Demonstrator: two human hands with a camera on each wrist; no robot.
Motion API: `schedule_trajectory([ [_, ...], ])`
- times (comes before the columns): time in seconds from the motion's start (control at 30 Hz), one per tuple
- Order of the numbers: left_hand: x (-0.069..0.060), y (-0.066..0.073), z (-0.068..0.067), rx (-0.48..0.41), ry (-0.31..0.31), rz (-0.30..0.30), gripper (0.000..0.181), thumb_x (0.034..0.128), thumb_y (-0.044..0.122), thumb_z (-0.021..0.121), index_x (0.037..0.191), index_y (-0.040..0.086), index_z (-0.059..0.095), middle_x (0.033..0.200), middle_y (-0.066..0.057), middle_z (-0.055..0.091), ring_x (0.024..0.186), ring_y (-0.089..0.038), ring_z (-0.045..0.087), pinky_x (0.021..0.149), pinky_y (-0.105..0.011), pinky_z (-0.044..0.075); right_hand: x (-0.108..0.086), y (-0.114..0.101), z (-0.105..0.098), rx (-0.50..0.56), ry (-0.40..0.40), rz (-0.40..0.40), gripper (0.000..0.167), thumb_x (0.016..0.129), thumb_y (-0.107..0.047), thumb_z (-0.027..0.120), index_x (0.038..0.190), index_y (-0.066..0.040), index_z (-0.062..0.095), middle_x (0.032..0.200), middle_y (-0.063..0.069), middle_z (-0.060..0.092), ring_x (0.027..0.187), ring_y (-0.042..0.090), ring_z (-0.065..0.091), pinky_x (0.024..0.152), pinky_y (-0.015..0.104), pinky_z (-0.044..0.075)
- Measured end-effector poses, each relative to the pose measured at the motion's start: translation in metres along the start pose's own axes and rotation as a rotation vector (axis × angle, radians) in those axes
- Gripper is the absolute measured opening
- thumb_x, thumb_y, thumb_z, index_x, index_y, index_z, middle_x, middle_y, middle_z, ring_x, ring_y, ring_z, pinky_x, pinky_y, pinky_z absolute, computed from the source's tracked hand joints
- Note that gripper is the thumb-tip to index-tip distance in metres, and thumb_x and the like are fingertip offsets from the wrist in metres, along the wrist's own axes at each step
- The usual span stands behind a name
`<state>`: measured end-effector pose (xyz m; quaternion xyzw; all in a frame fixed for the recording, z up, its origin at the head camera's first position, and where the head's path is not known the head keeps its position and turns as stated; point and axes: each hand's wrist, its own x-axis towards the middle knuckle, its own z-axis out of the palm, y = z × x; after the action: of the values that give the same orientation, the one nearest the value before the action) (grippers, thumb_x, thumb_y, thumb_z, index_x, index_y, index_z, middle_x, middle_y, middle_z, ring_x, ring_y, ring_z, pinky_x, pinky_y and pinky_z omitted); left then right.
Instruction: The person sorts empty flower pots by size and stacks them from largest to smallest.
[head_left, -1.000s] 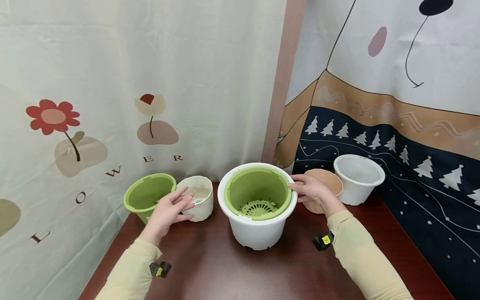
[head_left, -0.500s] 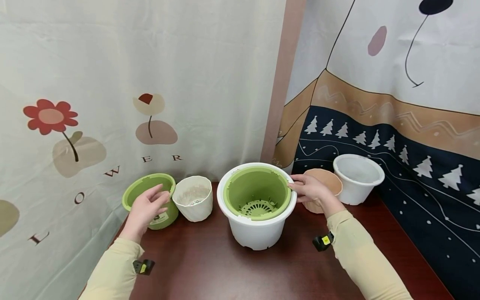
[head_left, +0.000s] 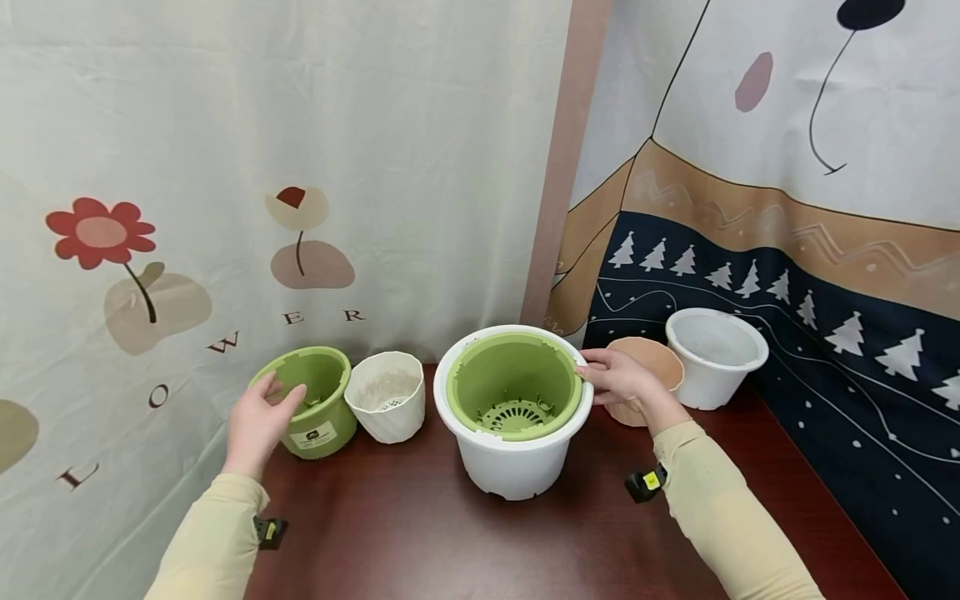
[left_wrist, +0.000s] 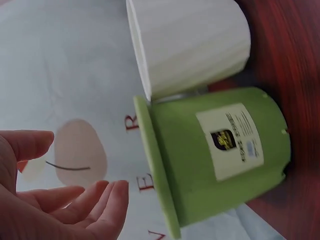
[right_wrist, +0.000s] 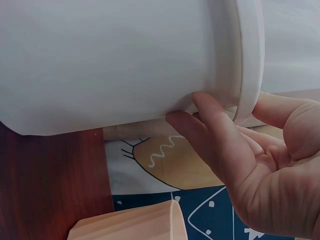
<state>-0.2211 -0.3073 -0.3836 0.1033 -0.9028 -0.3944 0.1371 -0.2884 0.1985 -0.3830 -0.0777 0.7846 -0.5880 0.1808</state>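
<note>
A large white flower pot (head_left: 513, 471) stands upright on the dark red table, with a green flower pot (head_left: 487, 371) nested inside it. My right hand (head_left: 621, 379) pinches the white pot's rim on its right side; the right wrist view shows the thumb on one side of the rim and fingers under it. At the left, my left hand (head_left: 255, 423) hovers by the rim of another green flower pot (head_left: 330, 429), fingers loosely spread. A gap separates this hand from that pot in the left wrist view, where a label (left_wrist: 230, 142) shows on the pot's side.
Between the green pot and the nested pair sits a small cream faceted pot (head_left: 397, 412). Behind my right hand are a peach pot (head_left: 651, 360) and another white pot (head_left: 708, 383). Printed curtains (head_left: 420, 167) rise behind the table (head_left: 450, 542).
My left hand has moved left from in front of the cream pot to the left green pot's rim. My right hand keeps its hold on the white pot.
</note>
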Motion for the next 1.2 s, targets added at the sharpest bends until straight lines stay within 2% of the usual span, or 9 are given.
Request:
schedule_trajectory([
  [0.2,0.008,-0.015,-0.003,0.036,0.079,-0.026,0.069,0.0974,0.034,0.060,0.146,-0.010,0.037,0.135,-0.035,0.049,0.117,-0.049,0.053,0.097,-0.057,0.045,0.000,0.000,0.000,0.002,0.000,0.000,0.054,0.104,-0.012,0.051,0.149,0.011,0.029,0.143,0.032,0.045,0.101,0.025,0.065,0.084,0.041,0.058],
  [0.4,0.016,-0.032,-0.007,0.084,0.117,-0.054,0.074,0.0955,0.035,0.061,0.145,-0.014,0.035,0.138,-0.039,0.043,0.126,-0.052,0.041,0.106,-0.060,0.033,0.000,0.001,0.000,0.006,0.000,-0.002,0.054,0.104,-0.012,0.050,0.149,0.010,0.029,0.143,0.032,0.044,0.103,0.026,0.064,0.085,0.042,0.058],
  [0.53,0.022,-0.043,-0.011,0.109,0.095,-0.092,0.083,0.0955,0.039,0.060,0.148,-0.015,0.026,0.146,-0.039,0.033,0.134,-0.055,0.027,0.113,-0.060,0.023,0.000,0.001,0.000,0.018,0.001,0.000,0.053,0.105,-0.011,0.049,0.149,0.010,0.030,0.143,0.032,0.044,0.103,0.026,0.064,0.085,0.042,0.058],
  [0.63,0.025,-0.052,-0.014,0.098,0.065,-0.127,0.086,0.0961,0.042,0.058,0.149,-0.015,0.021,0.148,-0.039,0.029,0.137,-0.054,0.023,0.114,-0.060,0.021,0.000,0.001,0.000,0.018,0.002,-0.001,0.053,0.105,-0.010,0.049,0.149,0.010,0.030,0.143,0.032,0.044,0.103,0.026,0.064,0.085,0.041,0.058],
  [0.93,0.034,-0.075,-0.017,0.009,-0.009,-0.200,0.092,0.0967,0.049,0.055,0.153,-0.009,0.011,0.148,-0.041,0.027,0.134,-0.053,0.031,0.113,-0.058,0.026,0.000,0.001,0.001,0.014,0.003,-0.011,0.053,0.104,-0.010,0.050,0.149,0.011,0.030,0.142,0.032,0.045,0.102,0.025,0.064,0.084,0.041,0.058],
  [1.0,0.034,-0.078,-0.017,-0.018,-0.020,-0.211,0.092,0.0970,0.048,0.055,0.154,-0.008,0.009,0.147,-0.042,0.026,0.124,-0.051,0.046,0.107,-0.055,0.038,-0.001,0.000,0.001,0.019,0.004,-0.012,0.054,0.104,-0.011,0.051,0.148,0.012,0.029,0.142,0.033,0.044,0.101,0.024,0.065,0.084,0.041,0.059],
  [1.1,0.035,-0.081,-0.016,-0.113,-0.041,-0.234,0.093,0.0974,0.044,0.056,0.154,-0.008,0.004,0.147,-0.044,0.024,0.089,-0.036,0.068,0.084,-0.046,0.057,-0.002,0.000,0.002,0.027,0.006,-0.009,0.056,0.104,-0.011,0.051,0.148,0.013,0.028,0.142,0.033,0.045,0.099,0.023,0.065,0.083,0.041,0.059],
  [1.17,0.036,-0.082,-0.014,-0.201,-0.058,-0.251,0.092,0.0983,0.039,0.057,0.153,-0.009,0.001,0.147,-0.045,0.021,0.067,-0.022,0.069,0.067,-0.039,0.061,-0.002,0.000,0.003,0.032,0.008,-0.007,0.057,0.103,-0.011,0.052,0.148,0.013,0.027,0.142,0.033,0.044,0.099,0.024,0.065,0.082,0.041,0.059],
  [1.2,0.037,-0.082,-0.014,-0.243,-0.070,-0.260,0.091,0.0987,0.037,0.056,0.153,-0.009,-0.001,0.148,-0.045,0.019,0.063,-0.015,0.068,0.065,-0.036,0.061,-0.002,0.000,0.003,0.032,0.010,-0.004,0.057,0.103,-0.011,0.052,0.149,0.013,0.027,0.142,0.033,0.044,0.099,0.024,0.065,0.083,0.041,0.059],
])
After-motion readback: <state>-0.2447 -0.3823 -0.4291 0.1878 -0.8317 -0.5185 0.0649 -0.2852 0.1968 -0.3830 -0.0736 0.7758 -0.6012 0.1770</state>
